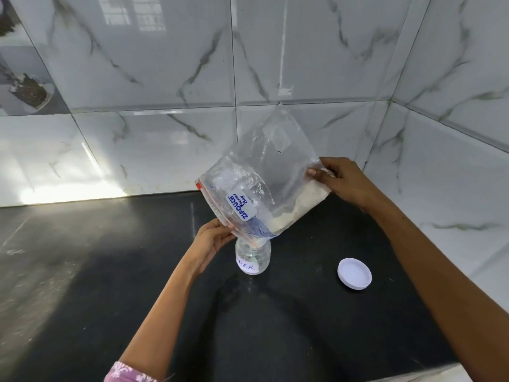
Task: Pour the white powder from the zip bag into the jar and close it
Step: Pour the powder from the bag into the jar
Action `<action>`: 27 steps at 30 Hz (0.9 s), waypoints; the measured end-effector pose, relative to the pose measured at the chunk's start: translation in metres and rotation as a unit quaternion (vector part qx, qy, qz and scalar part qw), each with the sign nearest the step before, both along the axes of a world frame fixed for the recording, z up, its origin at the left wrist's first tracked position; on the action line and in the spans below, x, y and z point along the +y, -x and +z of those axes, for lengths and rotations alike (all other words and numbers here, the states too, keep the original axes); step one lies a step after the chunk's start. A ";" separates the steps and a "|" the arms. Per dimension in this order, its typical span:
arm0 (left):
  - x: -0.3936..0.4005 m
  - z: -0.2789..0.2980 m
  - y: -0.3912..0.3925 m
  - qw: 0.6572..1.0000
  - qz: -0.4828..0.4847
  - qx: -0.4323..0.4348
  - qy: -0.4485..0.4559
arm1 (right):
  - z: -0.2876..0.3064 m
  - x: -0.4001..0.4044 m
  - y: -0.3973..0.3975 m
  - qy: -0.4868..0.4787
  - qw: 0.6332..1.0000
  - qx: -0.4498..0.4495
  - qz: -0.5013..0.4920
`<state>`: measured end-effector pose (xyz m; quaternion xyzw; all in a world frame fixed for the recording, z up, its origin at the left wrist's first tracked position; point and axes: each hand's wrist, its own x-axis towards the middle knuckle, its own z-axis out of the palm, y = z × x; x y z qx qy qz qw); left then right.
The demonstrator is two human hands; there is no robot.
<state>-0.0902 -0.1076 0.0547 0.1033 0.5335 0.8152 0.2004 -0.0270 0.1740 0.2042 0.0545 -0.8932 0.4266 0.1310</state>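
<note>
A clear zip bag [261, 172] with a blue-and-white label is tilted mouth-down over a small clear jar [253, 257] that stands on the black counter. White powder [300, 205] lies along the bag's lower edge, sloping toward the mouth. My left hand [213, 238] pinches the bag's zip edge just above the jar's mouth. My right hand [341, 180] holds the bag's raised bottom corner. The jar bears a white handwritten label. Its white lid [354, 273] lies flat on the counter to the jar's right.
The black counter [110, 271] runs left and toward me, its front edge at lower right. Marble-patterned tiled walls [165, 78] meet in a corner behind and to the right of the jar.
</note>
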 end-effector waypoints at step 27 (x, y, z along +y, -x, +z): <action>0.001 -0.004 -0.001 0.998 -0.021 0.046 0.043 | 0.010 -0.018 -0.007 -0.048 0.996 0.074 0.024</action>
